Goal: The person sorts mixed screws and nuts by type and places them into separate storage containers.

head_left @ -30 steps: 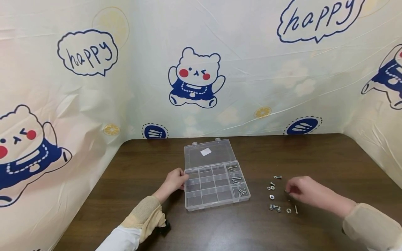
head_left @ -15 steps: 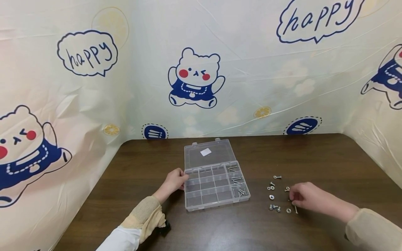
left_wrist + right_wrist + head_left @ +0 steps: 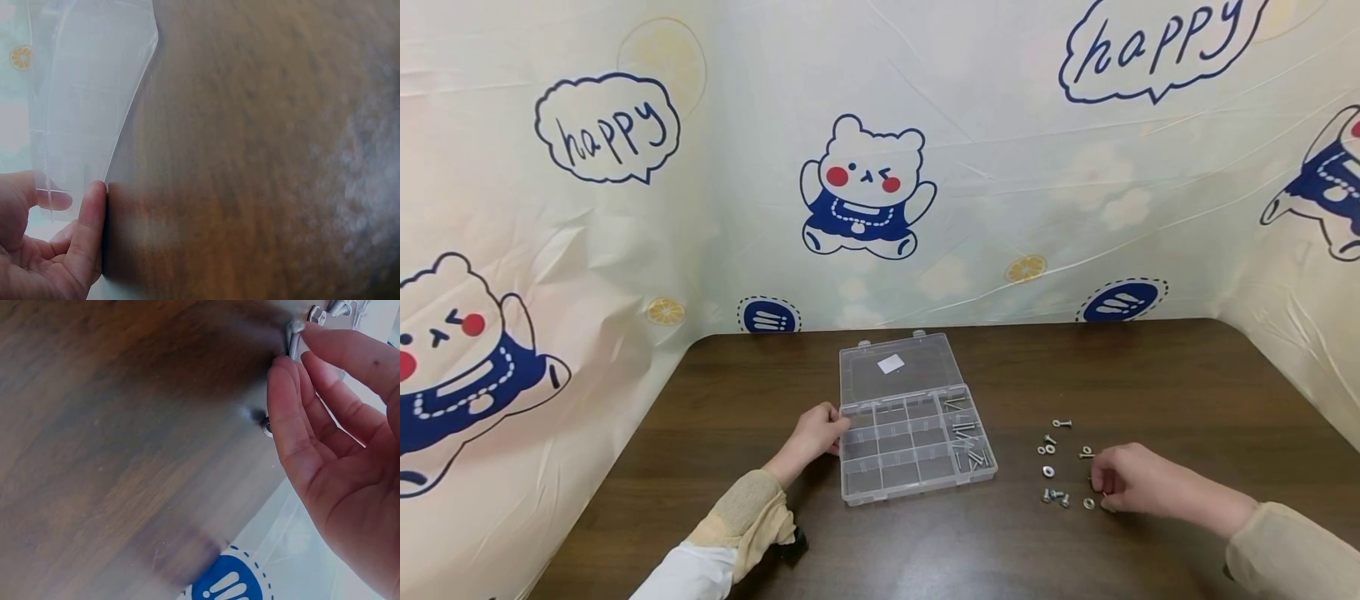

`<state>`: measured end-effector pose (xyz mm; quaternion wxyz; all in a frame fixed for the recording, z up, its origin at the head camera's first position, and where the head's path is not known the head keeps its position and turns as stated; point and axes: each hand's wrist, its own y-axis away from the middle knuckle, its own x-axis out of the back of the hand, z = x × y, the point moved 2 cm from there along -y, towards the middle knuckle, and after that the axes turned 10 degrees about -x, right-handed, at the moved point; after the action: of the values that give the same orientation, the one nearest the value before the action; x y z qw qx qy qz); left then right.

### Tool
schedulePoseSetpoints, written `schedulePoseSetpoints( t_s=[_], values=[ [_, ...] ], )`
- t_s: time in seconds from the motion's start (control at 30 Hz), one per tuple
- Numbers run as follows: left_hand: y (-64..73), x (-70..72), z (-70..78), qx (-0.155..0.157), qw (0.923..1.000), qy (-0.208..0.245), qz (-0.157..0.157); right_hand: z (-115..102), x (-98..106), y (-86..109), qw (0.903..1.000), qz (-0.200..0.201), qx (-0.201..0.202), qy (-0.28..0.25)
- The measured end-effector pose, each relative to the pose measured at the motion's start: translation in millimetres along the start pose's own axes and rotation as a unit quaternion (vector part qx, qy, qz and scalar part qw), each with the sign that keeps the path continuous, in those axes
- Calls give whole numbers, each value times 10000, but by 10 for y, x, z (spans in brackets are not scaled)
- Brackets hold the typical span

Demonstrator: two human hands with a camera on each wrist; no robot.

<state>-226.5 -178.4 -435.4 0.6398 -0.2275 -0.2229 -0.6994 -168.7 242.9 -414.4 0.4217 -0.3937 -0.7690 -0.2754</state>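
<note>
A clear plastic compartment box (image 3: 898, 477) stands with its lid (image 3: 917, 367) folded back. Screws (image 3: 976, 457) lie in its right-hand column. My left hand (image 3: 812, 433) grips the box's left side. In the left wrist view, thumb and fingers (image 3: 92, 206) pinch the clear plastic edge. My right hand (image 3: 1138, 479) is down at the loose hardware on the table's right. Its thumb and fingertips are at a long screw (image 3: 294, 339), pinching it with the head showing. Beside that hand lie a nut (image 3: 1088, 503) and a short bolt with a washer (image 3: 1086, 455).
Several short bolts (image 3: 1056, 497), a washer (image 3: 1048, 472), and more bolts and washers (image 3: 1063, 423) lie between the box and my right hand. The brown table (image 3: 760, 375) ends at a printed curtain (image 3: 985, 208) at the back and sides.
My right hand has moved slightly toward me, from beside the short bolt to the long screw, which it now pinches and mostly covers. The left hand and box stay put.
</note>
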Motion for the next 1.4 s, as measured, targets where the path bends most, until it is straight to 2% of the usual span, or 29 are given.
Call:
schedulePoseSetpoints(
  t_s=[0.3,0.7,1.2,1.4],
  values=[
    [20,5,34,-34,10000,47,32,-12,-7,7,9998,-178,18,22],
    [14,4,33,-40,10000,0,46,-27,-47,-2,9997,-217,-100,98],
    [19,0,31,-58,9999,59,58,-52,-47,-1,9994,177,66,294],
    [16,3,32,-23,10000,26,45,-62,36,-4,9968,662,371,246]
  ],
)
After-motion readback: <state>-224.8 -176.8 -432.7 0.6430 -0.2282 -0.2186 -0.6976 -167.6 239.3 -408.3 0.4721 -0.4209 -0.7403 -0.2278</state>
